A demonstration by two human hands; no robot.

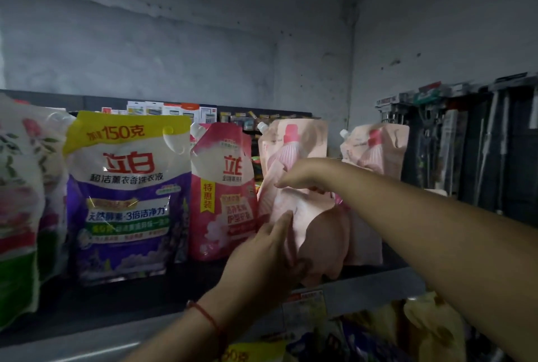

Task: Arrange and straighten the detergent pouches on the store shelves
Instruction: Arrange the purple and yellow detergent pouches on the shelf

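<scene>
Centre frame: left hand point(270, 248) grips the pale pink pouch point(305, 216) at its lower edge on the shelf point(116, 303). Right hand point(302, 175) pinches its middle, fingers curled down.

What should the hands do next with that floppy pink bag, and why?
Probably lift the top of the pale pink pouch and stand it upright. It sags forward, folded over at the shelf edge, while the purple pouch and the red-pink pouch beside it stand straight. The left hand already grips its lower side and the right hand pinches its upper part.
</scene>
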